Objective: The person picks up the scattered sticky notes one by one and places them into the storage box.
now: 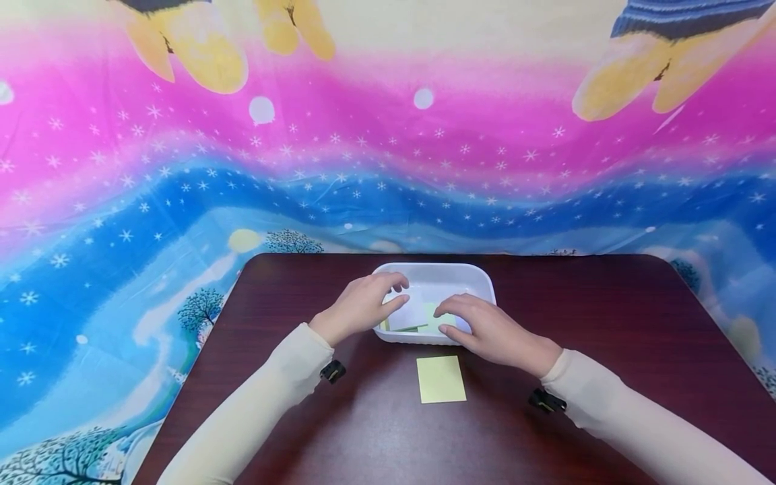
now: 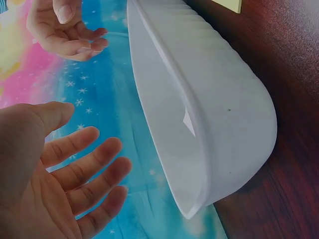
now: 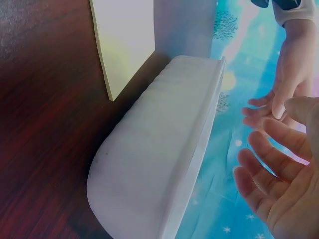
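Note:
A white plastic basin (image 1: 448, 277) sits toward the far side of the table. My left hand (image 1: 364, 304) hovers over its left end, fingers loosely bent and nothing in them. Over the right end hangs my right hand (image 1: 494, 331), also empty. In the left wrist view the fingers (image 2: 94, 174) are spread beside the basin's rim (image 2: 169, 69). The right wrist view shows the right hand (image 3: 279, 174) above the basin's wall (image 3: 149, 144), palm exposed. Pale green paper (image 1: 430, 311) lies inside the basin, partly covered by the right hand.
A square yellow sticky note pad (image 1: 441, 379) lies on the dark wooden table (image 1: 339, 431), just in front of the basin. Behind the table hangs a colourful snow-scene cloth (image 1: 388, 135). Black wrist cameras (image 1: 548, 400) hang under both sleeves.

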`<state>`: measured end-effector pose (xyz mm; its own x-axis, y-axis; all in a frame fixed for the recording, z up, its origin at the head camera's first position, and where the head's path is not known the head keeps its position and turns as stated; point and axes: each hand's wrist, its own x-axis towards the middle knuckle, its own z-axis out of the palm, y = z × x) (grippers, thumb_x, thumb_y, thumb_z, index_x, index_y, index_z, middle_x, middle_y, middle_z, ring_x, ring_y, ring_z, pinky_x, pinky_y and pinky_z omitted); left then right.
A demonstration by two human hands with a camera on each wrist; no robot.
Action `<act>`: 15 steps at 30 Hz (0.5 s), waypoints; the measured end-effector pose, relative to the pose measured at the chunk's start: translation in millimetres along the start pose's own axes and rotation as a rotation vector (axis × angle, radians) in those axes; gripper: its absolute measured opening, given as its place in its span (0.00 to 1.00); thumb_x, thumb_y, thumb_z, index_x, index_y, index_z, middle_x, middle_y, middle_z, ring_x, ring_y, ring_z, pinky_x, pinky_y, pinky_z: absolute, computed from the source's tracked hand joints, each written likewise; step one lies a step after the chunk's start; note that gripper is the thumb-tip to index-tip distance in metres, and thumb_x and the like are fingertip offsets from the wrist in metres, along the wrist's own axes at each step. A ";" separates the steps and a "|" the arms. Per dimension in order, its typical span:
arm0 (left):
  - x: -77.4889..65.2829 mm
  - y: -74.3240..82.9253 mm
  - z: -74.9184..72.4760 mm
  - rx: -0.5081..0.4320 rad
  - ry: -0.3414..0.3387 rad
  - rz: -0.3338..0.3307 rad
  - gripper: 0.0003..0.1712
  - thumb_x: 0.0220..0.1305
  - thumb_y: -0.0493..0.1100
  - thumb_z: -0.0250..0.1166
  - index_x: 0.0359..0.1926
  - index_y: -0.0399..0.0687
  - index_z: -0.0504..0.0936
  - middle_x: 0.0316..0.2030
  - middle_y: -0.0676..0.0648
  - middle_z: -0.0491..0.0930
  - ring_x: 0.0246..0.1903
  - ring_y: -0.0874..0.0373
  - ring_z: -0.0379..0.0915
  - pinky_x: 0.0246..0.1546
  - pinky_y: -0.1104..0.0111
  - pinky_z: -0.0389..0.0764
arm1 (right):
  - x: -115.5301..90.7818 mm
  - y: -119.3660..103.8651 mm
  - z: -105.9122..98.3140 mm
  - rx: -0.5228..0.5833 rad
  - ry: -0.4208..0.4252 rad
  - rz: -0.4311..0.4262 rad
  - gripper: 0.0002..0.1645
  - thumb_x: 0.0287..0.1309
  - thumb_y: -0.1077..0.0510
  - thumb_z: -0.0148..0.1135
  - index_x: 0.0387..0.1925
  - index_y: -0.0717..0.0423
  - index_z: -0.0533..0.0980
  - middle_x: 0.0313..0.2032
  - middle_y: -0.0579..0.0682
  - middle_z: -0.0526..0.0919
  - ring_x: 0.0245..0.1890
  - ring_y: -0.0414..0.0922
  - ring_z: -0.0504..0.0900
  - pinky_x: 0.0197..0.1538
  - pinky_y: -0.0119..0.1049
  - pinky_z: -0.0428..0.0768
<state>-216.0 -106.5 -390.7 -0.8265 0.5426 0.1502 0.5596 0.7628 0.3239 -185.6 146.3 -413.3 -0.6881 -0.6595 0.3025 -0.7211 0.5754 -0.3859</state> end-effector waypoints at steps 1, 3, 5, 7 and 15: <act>-1.0 0.4 0.1 -0.002 0.002 0.000 0.19 0.65 0.55 0.55 0.51 0.52 0.79 0.43 0.52 0.82 0.40 0.63 0.75 0.41 0.65 0.76 | -0.8 -0.3 0.2 -0.002 0.005 -0.007 0.14 0.58 0.48 0.60 0.45 0.45 0.77 0.43 0.41 0.81 0.47 0.36 0.75 0.51 0.40 0.75; -3.1 1.3 0.3 0.000 0.004 0.003 0.19 0.65 0.55 0.55 0.51 0.53 0.79 0.43 0.52 0.82 0.40 0.63 0.75 0.41 0.65 0.76 | -2.3 -1.0 0.5 -0.004 0.014 -0.019 0.14 0.57 0.49 0.61 0.45 0.45 0.77 0.42 0.40 0.81 0.46 0.36 0.75 0.51 0.40 0.75; -5.5 2.4 0.2 0.000 0.006 0.009 0.18 0.65 0.54 0.55 0.51 0.53 0.78 0.43 0.52 0.82 0.40 0.63 0.76 0.42 0.66 0.76 | -4.0 -1.9 0.4 -0.005 0.018 -0.025 0.14 0.57 0.49 0.61 0.45 0.45 0.77 0.42 0.39 0.80 0.46 0.35 0.75 0.51 0.39 0.75; -7.8 3.5 0.3 0.001 0.008 0.016 0.18 0.65 0.54 0.55 0.51 0.54 0.78 0.43 0.53 0.81 0.41 0.64 0.76 0.42 0.66 0.76 | -5.6 -2.4 0.8 -0.006 0.021 -0.034 0.14 0.58 0.48 0.60 0.45 0.45 0.77 0.42 0.39 0.80 0.46 0.35 0.75 0.51 0.39 0.75; -14.7 5.9 0.9 0.002 0.022 0.035 0.19 0.65 0.54 0.55 0.50 0.51 0.79 0.42 0.52 0.82 0.41 0.58 0.78 0.40 0.64 0.76 | -10.4 -5.8 1.8 -0.003 0.030 -0.046 0.13 0.58 0.49 0.60 0.45 0.44 0.77 0.42 0.39 0.80 0.45 0.37 0.76 0.50 0.39 0.75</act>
<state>-200.6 -109.7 -391.9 -0.8077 0.5609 0.1819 0.5882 0.7443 0.3163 -174.0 148.9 -415.8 -0.6566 -0.6703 0.3459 -0.7520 0.5467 -0.3682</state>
